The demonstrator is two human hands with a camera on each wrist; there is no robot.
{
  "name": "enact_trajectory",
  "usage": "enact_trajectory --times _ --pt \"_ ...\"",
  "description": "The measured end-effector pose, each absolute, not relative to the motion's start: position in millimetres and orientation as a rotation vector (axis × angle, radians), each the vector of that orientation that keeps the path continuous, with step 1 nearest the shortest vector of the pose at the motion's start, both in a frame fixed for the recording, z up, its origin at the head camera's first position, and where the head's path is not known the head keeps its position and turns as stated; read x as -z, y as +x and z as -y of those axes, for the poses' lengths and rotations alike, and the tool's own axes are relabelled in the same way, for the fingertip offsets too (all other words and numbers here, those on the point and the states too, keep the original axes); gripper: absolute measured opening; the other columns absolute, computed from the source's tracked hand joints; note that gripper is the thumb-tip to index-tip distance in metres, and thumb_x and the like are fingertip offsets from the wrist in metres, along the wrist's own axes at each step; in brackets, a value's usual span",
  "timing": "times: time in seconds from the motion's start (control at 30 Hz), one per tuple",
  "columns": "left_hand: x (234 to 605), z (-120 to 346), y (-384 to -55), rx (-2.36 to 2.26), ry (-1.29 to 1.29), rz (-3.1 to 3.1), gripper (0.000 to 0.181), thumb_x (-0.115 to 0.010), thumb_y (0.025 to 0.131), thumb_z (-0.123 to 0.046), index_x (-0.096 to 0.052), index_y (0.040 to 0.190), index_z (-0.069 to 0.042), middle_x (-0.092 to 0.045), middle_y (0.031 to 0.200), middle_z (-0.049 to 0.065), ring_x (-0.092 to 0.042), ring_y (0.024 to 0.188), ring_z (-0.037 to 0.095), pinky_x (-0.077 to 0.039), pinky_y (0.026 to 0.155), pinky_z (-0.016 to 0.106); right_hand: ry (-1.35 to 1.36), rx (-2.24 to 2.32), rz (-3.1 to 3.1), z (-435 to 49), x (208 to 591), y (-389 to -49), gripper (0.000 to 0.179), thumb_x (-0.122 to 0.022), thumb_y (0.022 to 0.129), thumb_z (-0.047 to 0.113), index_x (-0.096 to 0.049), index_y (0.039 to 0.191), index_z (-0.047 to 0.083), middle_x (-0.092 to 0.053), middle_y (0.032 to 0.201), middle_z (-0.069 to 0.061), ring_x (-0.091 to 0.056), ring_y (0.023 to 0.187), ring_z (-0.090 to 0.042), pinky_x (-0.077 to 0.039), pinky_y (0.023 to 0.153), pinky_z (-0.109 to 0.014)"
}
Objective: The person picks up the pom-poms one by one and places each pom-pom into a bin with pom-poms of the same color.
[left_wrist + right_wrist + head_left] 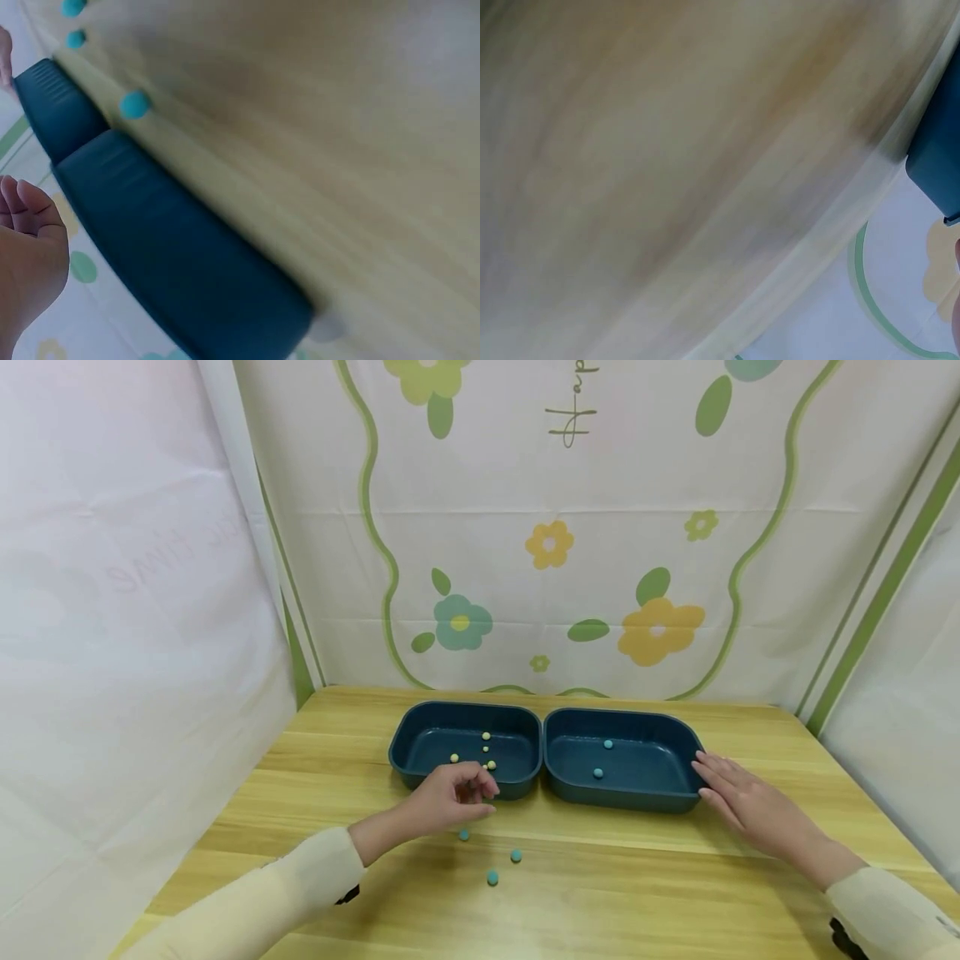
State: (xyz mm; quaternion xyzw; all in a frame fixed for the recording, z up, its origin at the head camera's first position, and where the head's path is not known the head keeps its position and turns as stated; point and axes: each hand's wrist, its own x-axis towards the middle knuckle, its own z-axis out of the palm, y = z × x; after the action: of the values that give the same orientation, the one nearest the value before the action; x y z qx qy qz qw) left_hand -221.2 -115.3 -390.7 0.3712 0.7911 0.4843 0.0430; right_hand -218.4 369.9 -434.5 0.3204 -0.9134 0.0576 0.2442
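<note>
My left hand [450, 797] is over the near edge of the left dark-blue tray [401, 772], with its fingers loosely bent and the thumb apart from them. Nothing shows between its fingertips. Several small yellow balls [486, 737] lie in that tray. On the right, my right hand [757, 806] rests its straight fingers against the end of the second dark-blue tray [622, 797], which contains two blue balls [597, 773]. Three more blue balls, one of them a teal-looking ball [492, 877], lie on the table in front of the left tray.
The trays stand side by side near the back of the wood-grain table [600, 893]. Behind them hangs a white curtain [502, 560] printed with flowers, and white fabric walls [135, 610] close in both sides.
</note>
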Motion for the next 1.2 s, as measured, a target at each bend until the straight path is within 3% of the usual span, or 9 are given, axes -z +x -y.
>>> enact_trajectory --times 0.1,0.33,0.7,1.2 --pt "397 122 -218 -1.460 1.098 -2.425 0.014 -0.075 0.087 -0.011 -0.067 0.099 -0.015 -0.063 0.091 0.014 -0.056 0.079 0.021 -0.047 0.063 0.025 0.874 -0.151 2.491 -370 435 -219 0.041 -0.059 0.098 0.019 -0.057 0.130 -0.005 -0.053 0.134 -0.025 -0.048 0.127 -0.036 -0.012 0.115 -0.021" --pt "410 135 -216 -1.382 0.994 -2.481 0.017 -0.074 0.087 -0.010 -0.067 0.101 -0.004 -0.063 0.090 0.010 -0.055 0.081 0.023 -0.048 0.065 0.025 0.874 -0.154 2.494 -370 435 -219 0.040 -0.059 0.098 0.018 -0.057 0.129 -0.006 -0.053 0.133 -0.026 -0.049 0.126 -0.037 -0.008 0.113 -0.017" --pt "431 146 -216 -1.271 0.941 -2.517 0.018 -0.075 0.086 -0.013 -0.067 0.101 -0.006 -0.063 0.090 0.002 -0.057 0.080 0.020 -0.049 0.069 0.025 0.879 -0.157 2.490 -370 436 -219 0.040 -0.060 0.097 0.018 -0.058 0.129 -0.006 -0.054 0.133 -0.025 -0.044 0.132 -0.030 -0.008 0.113 -0.016" --pt "443 143 -221 -1.154 0.895 -2.503 0.017 -0.075 0.084 -0.007 -0.067 0.096 -0.014 -0.061 0.086 -0.004 -0.055 0.078 0.011 -0.050 0.071 0.024 0.871 -0.150 2.507 -370 434 -218 0.040 -0.059 0.098 0.019 -0.057 0.129 -0.006 -0.053 0.134 -0.026 -0.048 0.127 -0.037 -0.007 0.113 -0.016"
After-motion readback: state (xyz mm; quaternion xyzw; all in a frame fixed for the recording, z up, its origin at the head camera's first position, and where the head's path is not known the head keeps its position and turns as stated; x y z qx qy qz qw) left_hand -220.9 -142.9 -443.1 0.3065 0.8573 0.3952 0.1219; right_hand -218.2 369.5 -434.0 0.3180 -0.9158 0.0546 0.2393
